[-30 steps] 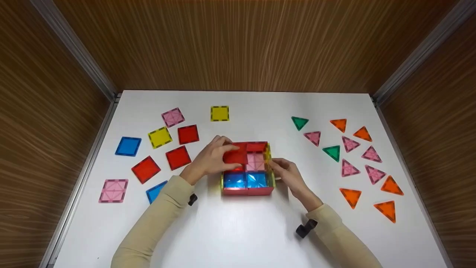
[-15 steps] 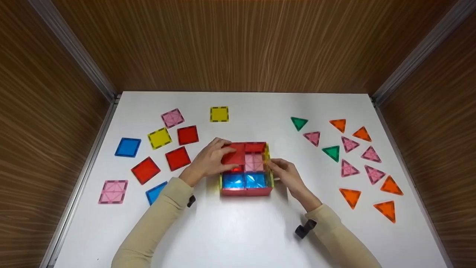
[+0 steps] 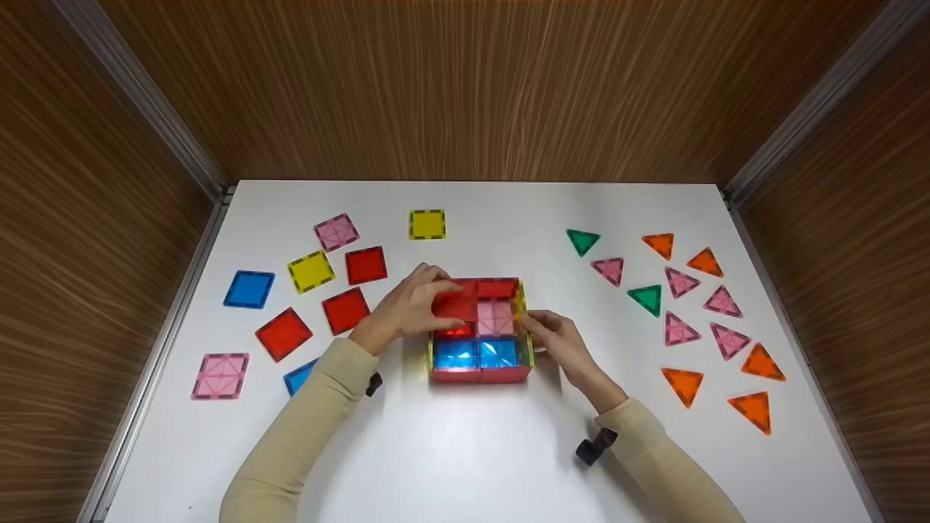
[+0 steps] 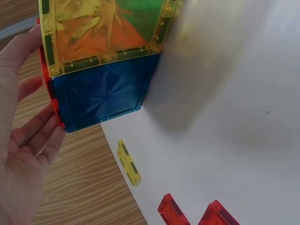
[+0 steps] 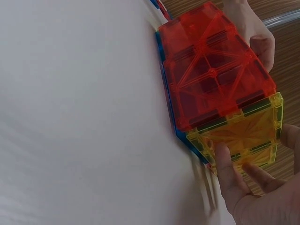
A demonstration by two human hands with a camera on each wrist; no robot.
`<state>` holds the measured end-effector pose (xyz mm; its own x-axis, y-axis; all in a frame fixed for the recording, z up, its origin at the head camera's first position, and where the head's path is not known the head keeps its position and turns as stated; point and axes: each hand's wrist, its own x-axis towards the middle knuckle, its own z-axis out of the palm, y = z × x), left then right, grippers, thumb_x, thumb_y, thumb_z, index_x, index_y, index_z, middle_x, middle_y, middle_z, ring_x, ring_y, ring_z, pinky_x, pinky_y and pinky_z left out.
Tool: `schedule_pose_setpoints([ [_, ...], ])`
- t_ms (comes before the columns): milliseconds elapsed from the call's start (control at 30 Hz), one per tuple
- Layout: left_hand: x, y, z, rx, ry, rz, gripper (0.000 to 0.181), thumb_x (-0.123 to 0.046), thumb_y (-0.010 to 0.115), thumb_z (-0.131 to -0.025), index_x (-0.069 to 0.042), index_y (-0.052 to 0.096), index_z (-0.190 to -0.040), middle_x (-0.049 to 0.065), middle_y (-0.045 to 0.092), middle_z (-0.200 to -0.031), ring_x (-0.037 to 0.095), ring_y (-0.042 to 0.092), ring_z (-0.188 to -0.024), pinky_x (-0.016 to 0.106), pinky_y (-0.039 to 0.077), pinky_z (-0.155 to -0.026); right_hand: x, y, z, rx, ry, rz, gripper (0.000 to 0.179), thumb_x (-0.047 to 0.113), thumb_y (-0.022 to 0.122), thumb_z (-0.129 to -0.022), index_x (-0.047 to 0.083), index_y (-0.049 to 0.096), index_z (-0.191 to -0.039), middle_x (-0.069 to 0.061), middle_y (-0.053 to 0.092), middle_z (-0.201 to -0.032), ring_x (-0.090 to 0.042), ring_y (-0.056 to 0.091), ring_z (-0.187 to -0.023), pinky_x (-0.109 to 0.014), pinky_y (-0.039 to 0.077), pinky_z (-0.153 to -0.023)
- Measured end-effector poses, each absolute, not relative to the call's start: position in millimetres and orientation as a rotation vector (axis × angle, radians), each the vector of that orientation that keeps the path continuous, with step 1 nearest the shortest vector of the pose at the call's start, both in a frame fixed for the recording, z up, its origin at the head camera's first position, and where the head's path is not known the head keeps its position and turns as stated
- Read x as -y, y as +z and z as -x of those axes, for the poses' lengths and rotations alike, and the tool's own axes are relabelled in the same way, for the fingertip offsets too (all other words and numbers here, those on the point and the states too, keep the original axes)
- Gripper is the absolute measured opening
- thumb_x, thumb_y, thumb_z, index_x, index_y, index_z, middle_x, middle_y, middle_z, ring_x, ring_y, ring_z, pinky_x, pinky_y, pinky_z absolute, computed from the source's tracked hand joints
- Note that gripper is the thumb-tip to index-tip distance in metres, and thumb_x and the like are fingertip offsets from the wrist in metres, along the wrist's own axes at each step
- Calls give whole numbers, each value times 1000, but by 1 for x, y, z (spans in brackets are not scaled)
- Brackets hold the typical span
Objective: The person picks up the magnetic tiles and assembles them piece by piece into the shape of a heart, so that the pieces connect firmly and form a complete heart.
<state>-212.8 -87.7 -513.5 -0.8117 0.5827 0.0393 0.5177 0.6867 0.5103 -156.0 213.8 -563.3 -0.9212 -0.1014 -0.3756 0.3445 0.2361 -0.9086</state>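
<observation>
Centrally on the white worktop [image 3: 465, 450]: shallow translucent magnetic-tile box [image 3: 479, 356], red-yellow walls, blue-pink floor; left hand [image 3: 407, 309] fingers pinch a red square tile [image 3: 456, 305], right hand [image 3: 556, 338] fingers press its yellow wall.

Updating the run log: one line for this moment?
left hand: holds red square magnetic tile over open tile box | right hand: touches box's yellow right wall | white table

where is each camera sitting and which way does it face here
Head: above, facing down at the white table, tile box and loose tiles; both sleeves and hands show.
Left wrist: low beside the box's yellow and blue walls; left hand at the frame's left.
Right wrist: low beside the red and yellow walls; right hand touching yellow.
All three share the box.
</observation>
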Motion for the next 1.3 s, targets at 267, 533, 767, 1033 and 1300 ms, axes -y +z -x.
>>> schedule_pose_setpoints([
  [267, 87, -513, 213, -2763, 778, -903, 63, -46, 84, -87, -17, 68, -141, 9, 60, -134, 23, 52, -128, 39, 57, -109, -213, -563, 157, -2161, -1717, -224, 59, 51, 62, -104, 7, 59, -144, -18, 64, -141, -23, 66, -109, -30, 61, -92],
  [533, 84, -504, 218, -2722, 773, -819, 66, -42, 88, -84, -18, 67, -142, 10, 61, -134, 24, 53, -127, 42, 58, -107, -214, -562, 158, -2151, -1709, -211, 62, 52, 61, -104, 7, 57, -147, -18, 62, -144, -24, 63, -111, -29, 59, -92],
  [767, 83, -500, 222, -2688, 773, -793, 66, -44, 87, -83, -17, 68, -141, 11, 61, -135, 26, 52, -129, 46, 57, -108, -214, -563, 157, -2164, -1705, -212, 61, 52, 61, -104, 8, 59, -145, -17, 63, -143, -26, 64, -113, -32, 59, -94],
  [1033, 84, -505, 222, -2707, 776, -858, 61, -43, 88, -83, -14, 73, -134, 12, 62, -130, 26, 52, -125, 44, 56, -108, -214, -564, 155, -2161, -1703, -215, 61, 52, 61, -104, 8, 59, -146, -18, 63, -142, -25, 63, -112, -31, 59, -93],
  [1300, 85, -508, 223, -2722, 778, -898, 59, -44, 88, -82, -12, 76, -130, 12, 61, -126, 25, 51, -123, 42, 56, -107, -214, -563, 157, -2147, -1693, -228, 63, 55, 61, -103, 10, 57, -148, -17, 61, -146, -29, 61, -118, -31, 58, -94],
])
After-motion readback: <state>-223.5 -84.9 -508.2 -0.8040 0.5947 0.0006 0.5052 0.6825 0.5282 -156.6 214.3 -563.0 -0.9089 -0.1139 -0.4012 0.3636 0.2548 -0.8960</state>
